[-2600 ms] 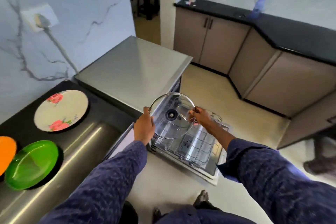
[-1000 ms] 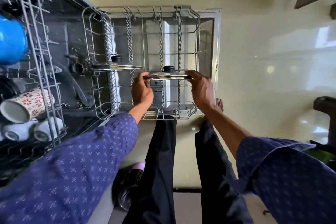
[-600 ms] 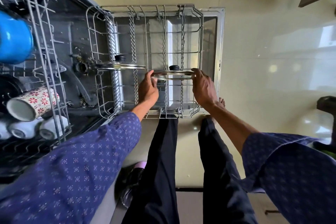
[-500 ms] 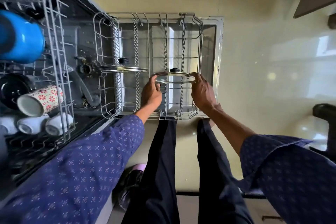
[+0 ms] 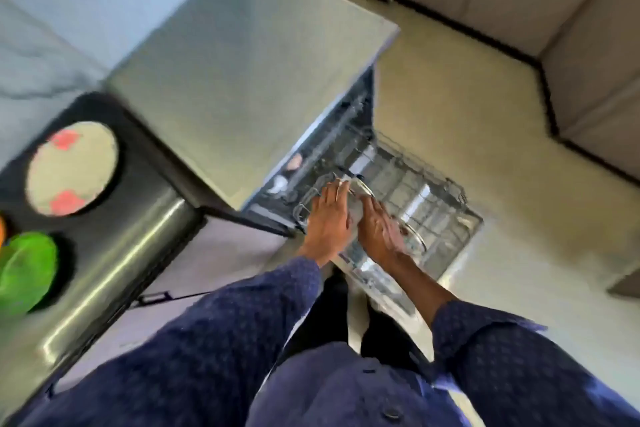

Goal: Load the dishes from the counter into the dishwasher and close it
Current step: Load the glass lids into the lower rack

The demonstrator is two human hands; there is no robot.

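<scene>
**Both hands open above the pulled-out lower rack; frame motion-blurred**

Currently the view is blurred by head motion, so fine detail is limited.

Left hand (image 5: 329, 215): fingers straight and spread, palm down, over the near left part of the grey wire lower rack (image 5: 446, 204) of the dishwasher. It grips nothing that can be seen.

Right hand (image 5: 379, 230): fingers extended, also palm down, just beside the left hand, with a narrow gap between them. It lies over a round glass lid with a metal rim (image 5: 414, 239); whether the fingers touch the lid cannot be told.

Glass lids: the metal-rimmed lid sits in the lower rack at its near side. A second curved metal rim (image 5: 365, 187) shows just beyond the fingertips of the left hand, further into the rack; its seating in the tines is too blurred to judge.

Stainless-steel dishwasher (image 5: 242, 55): flat top visible, rack drawn out over the open door toward the pale floor.

Dark surface (image 5: 138, 191) at left, beside the dishwasher, carries a round cream plate with red flower prints (image 5: 71, 168) and, nearer the frame edge, a green oval plate (image 5: 26, 272). The two plates lie apart. A sliver of orange shows at the far left edge.

Blue patterned sleeves (image 5: 221, 340) fill the lower frame.
</scene>
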